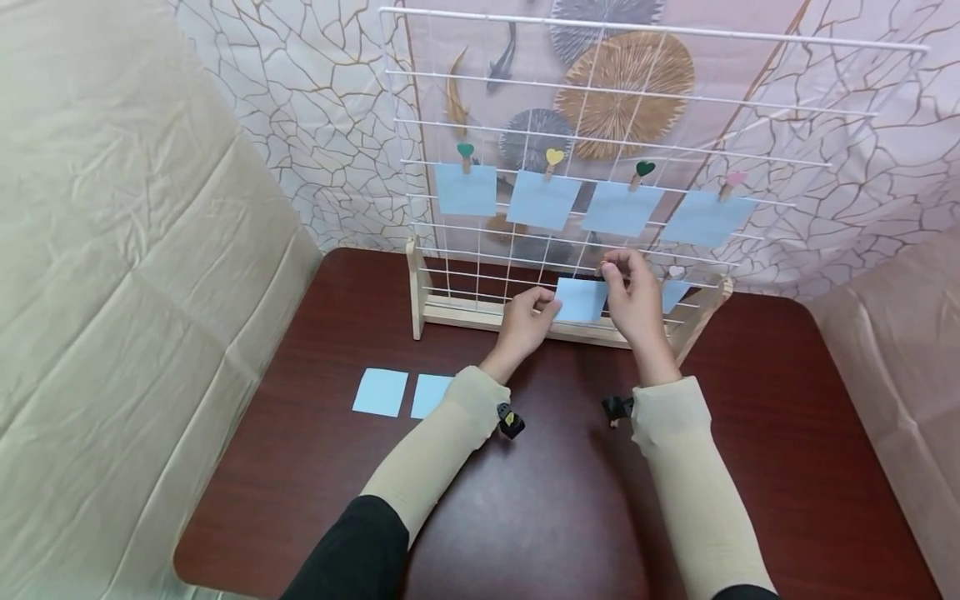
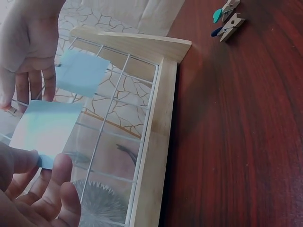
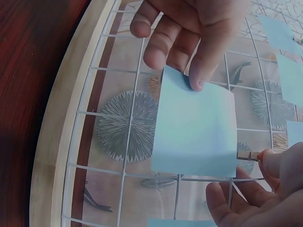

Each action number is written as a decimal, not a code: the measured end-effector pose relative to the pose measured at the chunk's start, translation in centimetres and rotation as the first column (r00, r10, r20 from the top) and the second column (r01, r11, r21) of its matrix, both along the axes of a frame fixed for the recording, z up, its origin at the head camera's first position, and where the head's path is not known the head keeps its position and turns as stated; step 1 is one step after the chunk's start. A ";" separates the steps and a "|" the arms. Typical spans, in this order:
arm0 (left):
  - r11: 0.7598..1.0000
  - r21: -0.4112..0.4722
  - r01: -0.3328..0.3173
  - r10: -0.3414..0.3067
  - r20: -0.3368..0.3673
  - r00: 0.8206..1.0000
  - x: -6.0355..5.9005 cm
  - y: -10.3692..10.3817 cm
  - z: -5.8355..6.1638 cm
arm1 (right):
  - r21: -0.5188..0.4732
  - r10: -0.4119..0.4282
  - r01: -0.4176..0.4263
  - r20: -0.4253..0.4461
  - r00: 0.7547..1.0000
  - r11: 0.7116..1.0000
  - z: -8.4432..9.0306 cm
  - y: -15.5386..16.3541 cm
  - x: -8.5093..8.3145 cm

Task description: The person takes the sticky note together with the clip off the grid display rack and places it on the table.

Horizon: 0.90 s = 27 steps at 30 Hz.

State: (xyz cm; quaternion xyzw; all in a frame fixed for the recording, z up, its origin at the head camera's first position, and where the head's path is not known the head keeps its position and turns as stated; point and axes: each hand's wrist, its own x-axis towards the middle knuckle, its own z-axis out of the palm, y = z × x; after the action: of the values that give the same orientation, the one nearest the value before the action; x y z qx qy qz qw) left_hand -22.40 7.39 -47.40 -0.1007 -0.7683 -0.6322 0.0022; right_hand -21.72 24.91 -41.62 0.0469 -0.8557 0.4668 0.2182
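Note:
A light blue square of paper (image 1: 580,300) is held against the lower part of a white wire grid (image 1: 480,250). My left hand (image 1: 525,321) pinches its left edge between thumb and fingers. At the paper's top edge, my right hand (image 1: 633,300) pinches a small wooden clothespin (image 3: 248,155). The pin's tip meets the paper's edge; whether it bites on the wire cannot be seen. Partly hidden behind the right hand, another blue sheet (image 1: 673,295) hangs under a white-heart clothespin (image 1: 677,272).
Above, several blue sheets (image 1: 543,200) hang in a row from heart-topped clothespins (image 1: 554,158). Two loose blue squares (image 1: 380,392) lie on the dark red table (image 1: 300,467), left of my forearm. Loose clothespins (image 2: 229,26) lie on the table. A wooden base (image 1: 465,315) supports the grid.

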 end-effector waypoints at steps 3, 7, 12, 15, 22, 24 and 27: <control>1.000 -0.012 0.007 -0.007 0.003 1.000 0.3 -0.5 -0.2 | -0.013 -0.002 0.002 0.012 1.000 1.000 -0.1 -0.1 0.1; 0.999 -0.034 -0.008 0.008 0.001 1.000 0.6 -1.4 -0.2 | -0.022 -0.005 0.006 0.030 1.000 1.000 -0.3 -0.2 0.4; 0.999 -0.042 -0.019 0.019 -0.015 1.000 1.0 -2.4 -0.2 | -0.042 0.012 -0.012 -0.008 1.000 0.999 -0.6 -0.1 1.0; 0.999 -0.046 -0.015 0.013 -0.035 0.999 1.2 -2.9 -0.3 | -0.055 0.025 -0.028 -0.044 0.999 0.998 -0.9 0.1 1.4; 0.998 -0.059 -0.005 0.000 -0.073 0.997 1.6 -3.8 -0.2 | -0.038 0.057 -0.059 -0.061 0.997 0.998 -1.1 0.3 2.1; 0.998 -0.064 0.002 -0.006 -0.071 0.997 1.8 -4.0 -0.3 | -0.052 0.064 -0.067 -0.057 0.996 0.996 -1.1 0.3 2.2; 0.997 -0.073 0.007 -0.012 -0.063 0.998 1.9 -4.2 -0.4 | -0.067 0.077 -0.081 -0.061 0.995 0.995 -1.1 0.3 2.4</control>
State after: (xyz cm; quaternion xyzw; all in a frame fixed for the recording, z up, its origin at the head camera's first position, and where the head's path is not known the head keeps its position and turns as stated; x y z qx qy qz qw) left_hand -20.46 3.16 -47.79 -0.1241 -0.7898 -0.6003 0.0198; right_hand -19.29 25.18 -42.71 0.0867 -0.8299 0.5027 0.2260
